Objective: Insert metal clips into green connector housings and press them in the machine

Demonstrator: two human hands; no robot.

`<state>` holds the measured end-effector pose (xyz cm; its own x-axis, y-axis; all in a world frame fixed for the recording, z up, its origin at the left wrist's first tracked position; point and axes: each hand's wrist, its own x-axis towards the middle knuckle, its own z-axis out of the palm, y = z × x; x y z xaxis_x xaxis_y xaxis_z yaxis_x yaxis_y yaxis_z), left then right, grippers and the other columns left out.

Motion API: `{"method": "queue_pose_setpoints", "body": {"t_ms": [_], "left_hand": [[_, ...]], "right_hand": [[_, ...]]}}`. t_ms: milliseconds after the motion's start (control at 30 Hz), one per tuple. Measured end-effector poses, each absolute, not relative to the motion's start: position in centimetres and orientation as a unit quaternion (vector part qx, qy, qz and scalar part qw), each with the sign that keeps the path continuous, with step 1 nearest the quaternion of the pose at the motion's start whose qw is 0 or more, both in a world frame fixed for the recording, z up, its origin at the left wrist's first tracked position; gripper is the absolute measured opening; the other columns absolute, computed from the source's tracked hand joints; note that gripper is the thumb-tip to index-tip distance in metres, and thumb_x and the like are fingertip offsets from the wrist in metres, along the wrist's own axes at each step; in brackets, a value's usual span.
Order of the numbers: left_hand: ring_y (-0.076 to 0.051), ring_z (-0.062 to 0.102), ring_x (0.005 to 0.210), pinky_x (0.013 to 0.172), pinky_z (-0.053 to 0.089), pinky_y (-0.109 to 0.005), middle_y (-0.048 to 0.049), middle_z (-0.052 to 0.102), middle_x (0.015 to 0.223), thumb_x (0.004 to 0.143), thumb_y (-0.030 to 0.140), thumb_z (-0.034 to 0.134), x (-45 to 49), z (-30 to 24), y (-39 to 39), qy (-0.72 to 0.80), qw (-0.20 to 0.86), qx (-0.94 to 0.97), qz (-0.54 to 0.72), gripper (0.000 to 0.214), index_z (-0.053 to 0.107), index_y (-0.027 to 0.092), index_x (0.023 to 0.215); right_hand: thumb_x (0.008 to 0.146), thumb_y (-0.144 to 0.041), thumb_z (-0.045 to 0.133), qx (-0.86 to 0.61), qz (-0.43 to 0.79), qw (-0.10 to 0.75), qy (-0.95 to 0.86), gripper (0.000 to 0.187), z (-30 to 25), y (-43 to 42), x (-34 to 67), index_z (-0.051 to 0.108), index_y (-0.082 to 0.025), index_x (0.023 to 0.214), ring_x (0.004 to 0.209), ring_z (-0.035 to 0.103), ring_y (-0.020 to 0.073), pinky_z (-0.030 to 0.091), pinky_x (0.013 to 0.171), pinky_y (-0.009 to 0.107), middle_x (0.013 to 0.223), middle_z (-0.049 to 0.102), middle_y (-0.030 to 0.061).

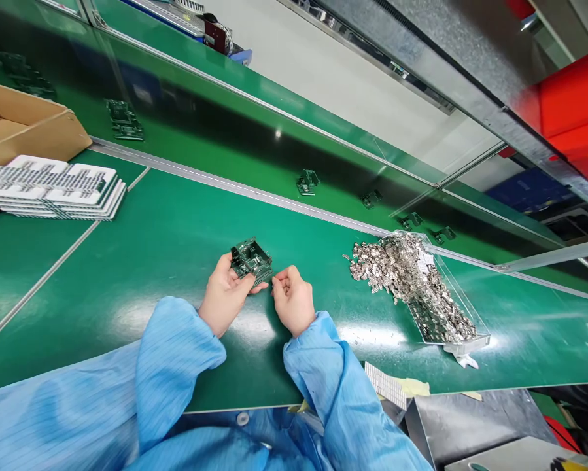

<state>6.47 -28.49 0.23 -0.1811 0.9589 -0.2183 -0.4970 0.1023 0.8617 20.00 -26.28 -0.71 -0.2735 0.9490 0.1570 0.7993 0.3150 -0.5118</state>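
Observation:
My left hand (225,293) grips a small stack of green circuit boards (251,258) a little above the green tabletop, thumb at the near edge and fingers underneath. Close by on the right, my right hand (294,301) is closed in a pinch at the boards' right corner. Whatever sits between its fingertips is too small or hidden to make out. Farther right, a heap of small silvery metal parts (386,265) spills from the left end of a clear plastic tray (481,340) onto the table.
At the left, a pile of white panels (53,186) lies beside an open cardboard box (38,127). A metal rail (225,181) runs along the table's back, below a shiny green panel (235,131). A metal box (475,418) stands below the front edge at right.

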Motion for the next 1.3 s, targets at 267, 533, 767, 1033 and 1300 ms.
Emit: {"method": "queue_pose_setpoints", "body": {"t_ms": [267, 533, 767, 1033, 1300], "left_hand": [[-0.013, 0.068, 0.068, 0.068, 0.058, -0.026, 0.0003, 0.068, 0.086, 0.065, 0.027, 0.076, 6.5, 0.1, -28.4, 0.456, 0.588, 0.256, 0.617, 0.050, 0.046, 0.018, 0.104], [-0.012, 0.068, 0.063, 0.064, 0.056, -0.025, 0.0016, 0.068, 0.082, 0.067, 0.028, 0.075, 6.5, -0.1, -28.5, 0.468, 0.577, 0.274, 0.611, 0.048, 0.047, 0.019, 0.105], [-0.013, 0.068, 0.064, 0.063, 0.055, -0.024, 0.0011, 0.068, 0.082, 0.067, 0.028, 0.074, 7.4, 0.0, -29.0, 0.453, 0.589, 0.298, 0.599, 0.045, 0.046, 0.019, 0.103], [-0.018, 0.066, 0.092, 0.081, 0.053, -0.029, -0.0043, 0.063, 0.099, 0.076, 0.026, 0.068, 10.2, -0.1, -29.6, 0.461, 0.470, 0.364, 0.659, 0.040, 0.042, 0.022, 0.106], [-0.010, 0.058, 0.062, 0.057, 0.047, -0.021, 0.0011, 0.060, 0.083, 0.080, 0.030, 0.065, 10.9, -1.1, -29.0, 0.481, 0.382, 0.440, 0.655, 0.041, 0.044, 0.022, 0.114]], "right_hand": [[0.084, -0.009, 0.043, -0.584, 0.133, 0.163, -0.784, 0.011, -0.3, -26.6, 19.6, 0.046, -0.018, 0.088, 0.054, 0.061, 0.0222, 0.036, 0.050, 0.027, 0.068, 0.065, 0.0074], [0.084, -0.013, 0.042, -0.587, 0.185, 0.227, -0.755, 0.010, -0.6, -27.2, 20.7, 0.049, -0.020, 0.086, 0.057, 0.061, 0.0187, 0.040, 0.054, 0.025, 0.068, 0.064, 0.0031], [0.081, -0.024, 0.047, -0.569, 0.347, 0.335, -0.666, 0.010, -1.1, -28.3, 21.5, 0.055, -0.021, 0.076, 0.047, 0.049, 0.0134, 0.035, 0.046, 0.023, 0.054, 0.056, -0.0028], [0.061, -0.034, 0.060, -0.538, 0.613, 0.372, -0.443, 0.020, 0.4, -28.4, 19.8, 0.044, -0.022, 0.058, 0.028, 0.031, 0.0067, 0.019, 0.028, 0.018, 0.039, 0.051, -0.0055], [0.049, -0.024, 0.065, -0.452, 0.750, 0.387, -0.289, 0.020, 1.4, -29.8, 20.0, 0.046, -0.020, 0.056, 0.029, 0.027, 0.0030, 0.012, 0.027, 0.015, 0.037, 0.049, -0.0063]]}}
